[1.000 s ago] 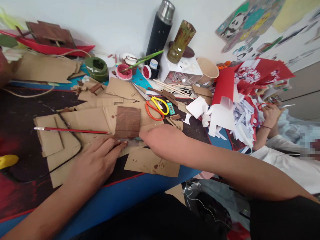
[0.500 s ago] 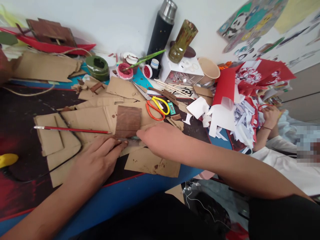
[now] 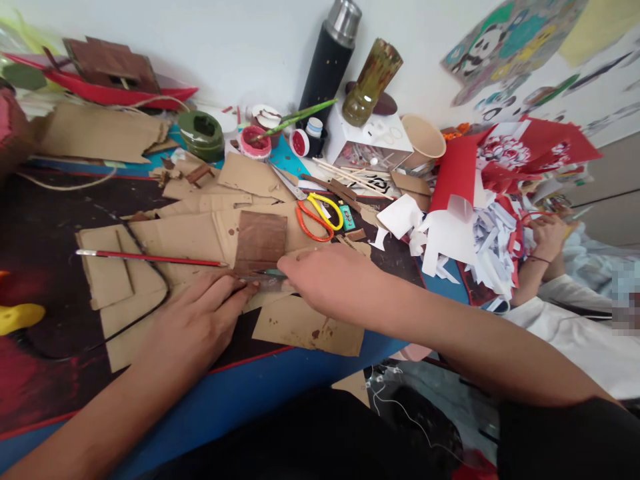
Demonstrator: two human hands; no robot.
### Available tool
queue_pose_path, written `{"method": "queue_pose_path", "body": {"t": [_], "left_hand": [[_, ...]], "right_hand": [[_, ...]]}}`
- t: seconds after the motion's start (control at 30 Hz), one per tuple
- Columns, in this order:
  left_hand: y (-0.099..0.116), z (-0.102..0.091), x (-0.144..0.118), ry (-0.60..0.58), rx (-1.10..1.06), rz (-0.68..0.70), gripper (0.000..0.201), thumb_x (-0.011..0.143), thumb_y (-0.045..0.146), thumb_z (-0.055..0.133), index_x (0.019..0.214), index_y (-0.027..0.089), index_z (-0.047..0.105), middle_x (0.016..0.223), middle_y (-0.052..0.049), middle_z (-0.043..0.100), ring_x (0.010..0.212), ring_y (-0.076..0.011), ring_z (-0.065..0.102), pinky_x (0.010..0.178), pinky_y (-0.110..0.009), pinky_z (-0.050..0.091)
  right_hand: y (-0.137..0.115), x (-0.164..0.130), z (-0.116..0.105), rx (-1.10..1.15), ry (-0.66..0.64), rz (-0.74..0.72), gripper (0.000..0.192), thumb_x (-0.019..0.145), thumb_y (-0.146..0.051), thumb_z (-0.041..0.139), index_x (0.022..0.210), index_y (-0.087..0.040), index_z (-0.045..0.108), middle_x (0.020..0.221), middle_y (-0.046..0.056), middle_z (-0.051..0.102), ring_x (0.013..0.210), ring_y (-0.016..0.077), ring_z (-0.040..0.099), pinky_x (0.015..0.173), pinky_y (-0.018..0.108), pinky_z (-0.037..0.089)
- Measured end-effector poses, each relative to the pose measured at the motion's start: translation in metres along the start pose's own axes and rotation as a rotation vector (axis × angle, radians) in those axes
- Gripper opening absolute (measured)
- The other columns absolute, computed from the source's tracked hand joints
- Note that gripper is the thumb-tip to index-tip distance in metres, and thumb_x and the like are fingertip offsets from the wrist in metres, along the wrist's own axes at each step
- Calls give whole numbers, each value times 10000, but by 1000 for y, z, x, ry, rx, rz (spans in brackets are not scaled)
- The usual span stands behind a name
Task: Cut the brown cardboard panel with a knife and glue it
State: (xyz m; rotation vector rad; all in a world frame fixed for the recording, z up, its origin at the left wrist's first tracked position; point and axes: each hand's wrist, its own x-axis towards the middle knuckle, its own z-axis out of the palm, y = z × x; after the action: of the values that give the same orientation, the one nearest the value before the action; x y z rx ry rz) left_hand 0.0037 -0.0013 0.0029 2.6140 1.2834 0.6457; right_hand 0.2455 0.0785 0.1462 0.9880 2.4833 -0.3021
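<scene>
A brown-painted cardboard square (image 3: pixel 260 239) lies on a pile of plain cardboard pieces (image 3: pixel 185 237). Along its lower edge lies a thin clear strip (image 3: pixel 267 278) with a teal end, seemingly a ruler. My left hand (image 3: pixel 200 323) lies flat on the cardboard, its fingertips pressing the strip's left end. My right hand (image 3: pixel 327 280) reaches in from the right and pinches the strip's right end; what else its fingers hold is hidden. A red paintbrush (image 3: pixel 150 257) lies just left of the square, pointing at it.
Orange and yellow scissors (image 3: pixel 320 217) lie behind my right hand. Paint pots (image 3: pixel 255 142), a green bowl (image 3: pixel 203 133), a black flask (image 3: pixel 333 57) and a white box (image 3: pixel 373 140) stand at the back. Red and white paper scraps (image 3: pixel 480 220) pile up at the right, where another person's hand (image 3: pixel 547 233) works.
My right hand has crept slightly left along the square's lower edge. My left hand stays pressed in place. The view has shifted a little.
</scene>
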Motion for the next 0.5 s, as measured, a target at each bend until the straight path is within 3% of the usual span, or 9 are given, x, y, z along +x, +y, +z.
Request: {"method": "queue_pose_path", "body": {"t": [0.5], "left_hand": [[1, -3, 4, 53, 44, 63, 447, 1051, 95, 484, 1431, 132, 716, 1186, -148, 786, 1231, -363, 713, 1091, -543, 598]], "right_hand": [[-3, 8, 6, 23, -49, -10, 221, 1089, -55, 560, 1239, -133, 703, 985, 120, 832, 876, 239, 761, 662, 343, 386]]}}
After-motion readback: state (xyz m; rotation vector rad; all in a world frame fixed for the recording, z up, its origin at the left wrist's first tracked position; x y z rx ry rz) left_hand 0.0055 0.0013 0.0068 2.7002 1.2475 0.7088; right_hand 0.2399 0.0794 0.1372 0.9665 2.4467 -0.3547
